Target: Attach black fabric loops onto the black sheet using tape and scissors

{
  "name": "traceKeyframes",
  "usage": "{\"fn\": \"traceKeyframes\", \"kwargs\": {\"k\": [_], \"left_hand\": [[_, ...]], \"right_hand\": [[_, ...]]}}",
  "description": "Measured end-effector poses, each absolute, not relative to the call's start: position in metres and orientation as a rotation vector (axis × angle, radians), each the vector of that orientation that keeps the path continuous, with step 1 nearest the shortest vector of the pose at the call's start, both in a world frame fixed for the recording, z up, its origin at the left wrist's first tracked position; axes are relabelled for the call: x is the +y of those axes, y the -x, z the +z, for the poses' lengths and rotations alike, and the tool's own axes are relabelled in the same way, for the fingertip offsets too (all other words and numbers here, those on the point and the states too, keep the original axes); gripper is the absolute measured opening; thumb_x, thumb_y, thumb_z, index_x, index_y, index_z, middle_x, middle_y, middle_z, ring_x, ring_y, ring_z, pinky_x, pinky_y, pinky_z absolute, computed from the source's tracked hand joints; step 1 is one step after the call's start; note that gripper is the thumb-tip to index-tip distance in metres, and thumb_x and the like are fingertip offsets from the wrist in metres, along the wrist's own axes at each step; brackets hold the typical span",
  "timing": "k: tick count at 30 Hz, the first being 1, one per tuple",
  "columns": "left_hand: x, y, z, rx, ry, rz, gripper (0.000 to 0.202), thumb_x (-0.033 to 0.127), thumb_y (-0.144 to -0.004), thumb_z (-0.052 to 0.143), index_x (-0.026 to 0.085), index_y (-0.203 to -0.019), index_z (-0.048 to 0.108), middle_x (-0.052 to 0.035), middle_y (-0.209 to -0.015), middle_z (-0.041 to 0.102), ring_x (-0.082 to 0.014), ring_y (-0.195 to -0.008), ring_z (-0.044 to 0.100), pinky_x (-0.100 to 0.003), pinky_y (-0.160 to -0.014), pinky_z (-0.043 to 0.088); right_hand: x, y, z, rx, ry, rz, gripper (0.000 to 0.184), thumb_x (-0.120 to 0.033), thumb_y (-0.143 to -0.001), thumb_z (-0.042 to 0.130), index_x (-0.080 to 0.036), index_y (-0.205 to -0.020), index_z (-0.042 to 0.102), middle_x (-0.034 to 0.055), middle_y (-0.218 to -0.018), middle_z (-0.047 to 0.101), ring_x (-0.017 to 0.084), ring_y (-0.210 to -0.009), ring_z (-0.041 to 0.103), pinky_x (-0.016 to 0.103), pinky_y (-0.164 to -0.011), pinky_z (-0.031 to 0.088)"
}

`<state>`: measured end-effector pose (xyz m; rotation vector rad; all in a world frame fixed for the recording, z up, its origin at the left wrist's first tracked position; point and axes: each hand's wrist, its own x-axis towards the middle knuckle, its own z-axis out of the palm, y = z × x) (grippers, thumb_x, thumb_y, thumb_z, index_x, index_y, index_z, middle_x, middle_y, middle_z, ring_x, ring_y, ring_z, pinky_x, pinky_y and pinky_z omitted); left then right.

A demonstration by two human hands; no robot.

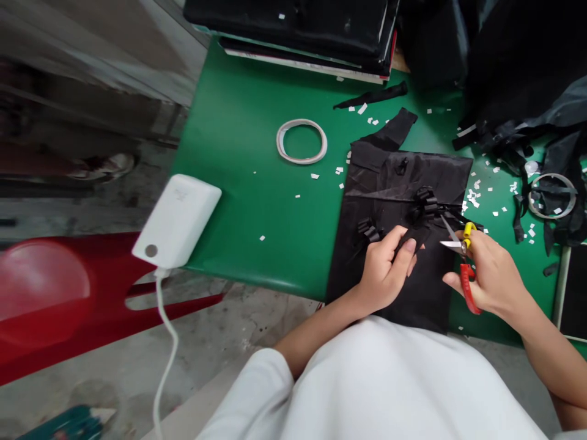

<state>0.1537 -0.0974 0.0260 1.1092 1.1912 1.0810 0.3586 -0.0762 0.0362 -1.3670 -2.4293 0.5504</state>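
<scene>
My left hand (387,266) pinches a small piece of black fabric (415,238) between thumb and fingers. In my right hand (493,269) are scissors (466,287) with one yellow and one red handle loop. Their blades are spread and point left, a short way from the left hand's fabric. Beneath both hands lies a flat black fabric panel (394,214), reaching over the table's front edge. Black gathered loops (426,200) rest on it, with a second bunch (368,229) to the left.
The green table (238,153) carries a tape roll (301,142), a white power bank (178,220) with a cable and a black-covered stack (293,27). White paper bits and black scraps (518,201) lie at right, around another tape ring (553,195). A red stool (68,293) stands left.
</scene>
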Motion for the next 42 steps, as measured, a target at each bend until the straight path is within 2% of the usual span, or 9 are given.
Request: {"fn": "traceKeyframes", "kwargs": {"k": [3, 8, 13, 19, 25, 29, 32, 42], "left_hand": [[-0.099, -0.153, 0.026, 1.194, -1.16, 1.127, 0.028, 0.04, -0.1, 0.044, 0.019, -0.084, 0.053, 0.0092, -0.049, 0.042, -0.0032, -0.045, 0.044, -0.016, -0.052, 0.037], [-0.098, -0.152, 0.029, 1.172, -1.232, 1.106, 0.029, 0.039, -0.101, 0.043, 0.019, -0.08, 0.048, 0.0089, -0.05, 0.042, -0.0041, -0.048, 0.044, -0.017, -0.055, 0.037], [-0.097, -0.151, 0.028, 1.083, -1.286, 1.024, 0.027, 0.039, -0.101, 0.042, 0.018, -0.086, 0.051, 0.008, -0.053, 0.045, -0.0042, -0.047, 0.043, -0.018, -0.055, 0.037], [-0.095, -0.151, 0.028, 1.149, -1.365, 0.941, 0.024, 0.035, -0.098, 0.045, 0.016, -0.094, 0.059, 0.001, -0.071, 0.06, -0.0078, -0.063, 0.057, -0.019, -0.065, 0.043], [-0.096, -0.15, 0.029, 1.185, -1.361, 0.942, 0.022, 0.03, -0.096, 0.045, 0.016, -0.089, 0.061, -0.0019, -0.076, 0.065, -0.0098, -0.07, 0.062, -0.02, -0.069, 0.046], [-0.095, -0.149, 0.029, 1.166, -1.351, 0.956, 0.021, 0.029, -0.095, 0.046, 0.017, -0.083, 0.059, -0.0011, -0.073, 0.063, -0.0098, -0.07, 0.062, -0.02, -0.068, 0.046], [-0.094, -0.149, 0.03, 1.148, -1.331, 0.957, 0.023, 0.029, -0.095, 0.047, 0.017, -0.079, 0.057, 0.0008, -0.068, 0.059, -0.008, -0.063, 0.056, -0.02, -0.065, 0.043], [-0.091, -0.149, 0.034, 1.142, -1.172, 0.856, 0.029, 0.036, -0.095, 0.048, 0.016, -0.077, 0.058, 0.0041, -0.058, 0.046, -0.0062, -0.054, 0.043, -0.02, -0.054, 0.034]], "right_hand": [[-0.078, -0.358, 0.035, -2.503, 1.394, 0.521, 0.049, -0.064, -0.092, 0.041, -0.017, -0.097, 0.054, 0.0136, -0.088, 0.067, 0.028, -0.08, 0.064, 0.037, -0.066, 0.05], [-0.08, -0.357, 0.035, -2.559, 1.392, 0.582, 0.051, -0.063, -0.093, 0.039, -0.015, -0.103, 0.054, 0.0133, -0.089, 0.065, 0.029, -0.085, 0.063, 0.039, -0.069, 0.05], [-0.078, -0.356, 0.038, -2.6, 1.328, 0.536, 0.051, -0.063, -0.093, 0.037, -0.015, -0.098, 0.054, 0.0114, -0.083, 0.063, 0.026, -0.076, 0.061, 0.036, -0.065, 0.049], [-0.074, -0.356, 0.039, -2.624, 1.283, 0.502, 0.046, -0.062, -0.094, 0.038, -0.018, -0.089, 0.051, 0.0089, -0.077, 0.061, 0.023, -0.069, 0.058, 0.032, -0.058, 0.045], [-0.073, -0.358, 0.043, -2.639, 1.263, 0.615, 0.039, -0.054, -0.096, 0.04, -0.019, -0.083, 0.051, 0.0044, -0.071, 0.057, 0.016, -0.059, 0.051, 0.027, -0.054, 0.039], [-0.072, -0.36, 0.045, -2.651, 1.308, 0.627, 0.042, -0.053, -0.098, 0.038, -0.021, -0.073, 0.047, -0.0008, -0.061, 0.046, 0.012, -0.048, 0.039, 0.025, -0.049, 0.03], [-0.071, -0.361, 0.045, -2.661, 1.345, 0.649, 0.046, -0.055, -0.098, 0.036, -0.021, -0.068, 0.045, -0.0024, -0.057, 0.041, 0.011, -0.046, 0.033, 0.025, -0.049, 0.024], [-0.07, -0.367, 0.042, -2.749, 1.313, 0.581, 0.056, -0.059, -0.1, 0.029, -0.02, -0.063, 0.044, -0.0008, -0.053, 0.044, 0.01, -0.043, 0.035, 0.026, -0.049, 0.019]]}}
